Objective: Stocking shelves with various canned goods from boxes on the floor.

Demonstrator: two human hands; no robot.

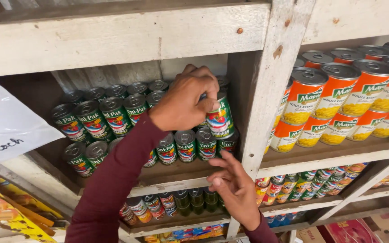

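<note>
My left hand [183, 101] reaches up from the lower left in a maroon sleeve and grips a green tin can [220, 120] by its top, tilted at the right end of the upper row. Around it, green tin cans [100, 117] with pull-tab lids are stacked in two rows on a worn wooden shelf [167, 180]. My right hand [232, 189] hovers lower, in front of the shelf's front edge, fingers apart and holding nothing, just below the lower row of cans [185, 146].
A white wooden post [266, 103] separates this bay from stacked orange corn cans [338, 99] on the right. Smaller cans [190, 200] fill the shelf below. A white paper sign [5, 126] hangs at the left above yellow packets [5, 211].
</note>
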